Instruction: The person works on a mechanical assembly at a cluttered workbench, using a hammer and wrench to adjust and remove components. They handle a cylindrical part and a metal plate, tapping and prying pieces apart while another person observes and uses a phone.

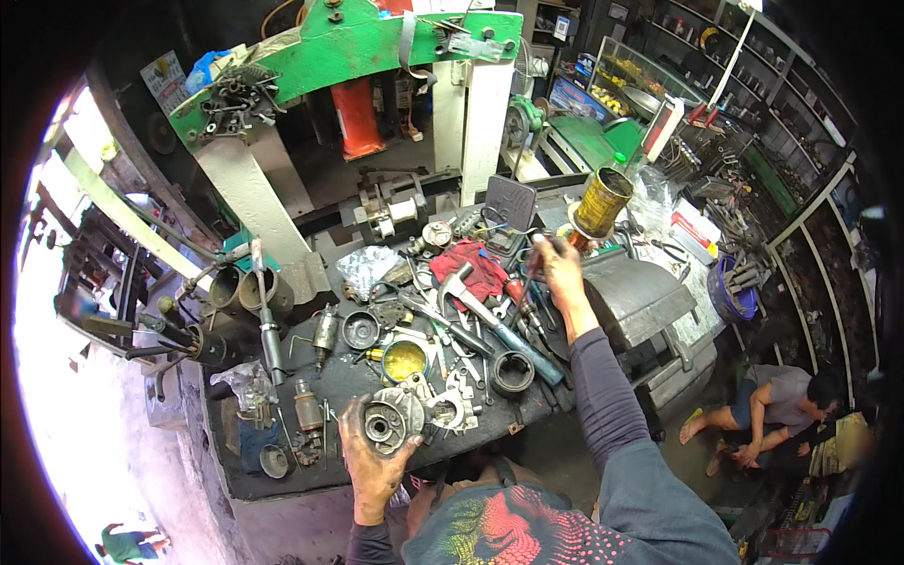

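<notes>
My left hand [375, 461] grips a round cast-metal housing [388, 424] with a bored centre, held above the bench's near edge. Beside it lies a second silvery cast part [456, 403]. My right hand [562, 273] reaches over the tools at the back right, its fingers closed; what they hold, if anything, I cannot make out. Just right of it stands a grimy yellow can [603, 202]. Left of that hand are a red rag [471, 271] and a hammer [485, 306]. A tub of yellow grease [405, 360] and a dark ring-shaped part [513, 374] sit nearer me.
A bench vise [640, 306] takes up the bench's right side. Small motor parts, including a cylindrical piece [308, 407], lie at left. Behind rises a green and cream press frame [358, 61]. A person [782, 405] crouches on the floor at right; another person [132, 544] is at lower left.
</notes>
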{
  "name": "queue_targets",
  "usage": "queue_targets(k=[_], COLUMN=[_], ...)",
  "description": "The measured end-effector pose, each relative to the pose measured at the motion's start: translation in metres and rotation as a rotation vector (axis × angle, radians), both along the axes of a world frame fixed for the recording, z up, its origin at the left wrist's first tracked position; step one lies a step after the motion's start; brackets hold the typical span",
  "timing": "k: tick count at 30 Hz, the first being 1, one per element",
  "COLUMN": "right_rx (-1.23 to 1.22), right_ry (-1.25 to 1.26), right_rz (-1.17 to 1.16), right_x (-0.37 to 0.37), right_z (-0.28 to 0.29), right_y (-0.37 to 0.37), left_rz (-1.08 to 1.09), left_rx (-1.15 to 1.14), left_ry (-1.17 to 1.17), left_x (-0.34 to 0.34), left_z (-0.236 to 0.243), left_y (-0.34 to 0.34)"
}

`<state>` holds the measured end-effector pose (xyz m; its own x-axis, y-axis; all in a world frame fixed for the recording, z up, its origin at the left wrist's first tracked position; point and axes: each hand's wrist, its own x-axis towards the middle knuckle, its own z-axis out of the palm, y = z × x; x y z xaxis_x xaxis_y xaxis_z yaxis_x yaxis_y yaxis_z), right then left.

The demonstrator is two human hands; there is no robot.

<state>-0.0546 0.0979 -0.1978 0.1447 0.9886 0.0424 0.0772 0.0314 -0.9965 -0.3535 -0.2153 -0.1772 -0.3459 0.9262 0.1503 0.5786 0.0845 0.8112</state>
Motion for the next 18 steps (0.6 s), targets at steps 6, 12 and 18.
queue_targets(k=[6,12,18], right_rx=[0.138,-0.278,-0.340], right_ry=[0.286,0.522,0.633], right_rz=[-0.265,-0.195,-0.081], right_x=[0.005,-0.006,-0.026], right_z=[0.017,0.010,-0.001], right_y=[0.006,-0.017,-0.045], left_rz=[-0.044,-0.096,-0.252], left_rx=[-0.009,-0.051,0.015], left_ry=[0.028,0.311,-0.083], left_x=[-0.003,-0.003,0.028], left_z=[0.000,0.025,0.057], left_y=[0.000,0.000,0.021])
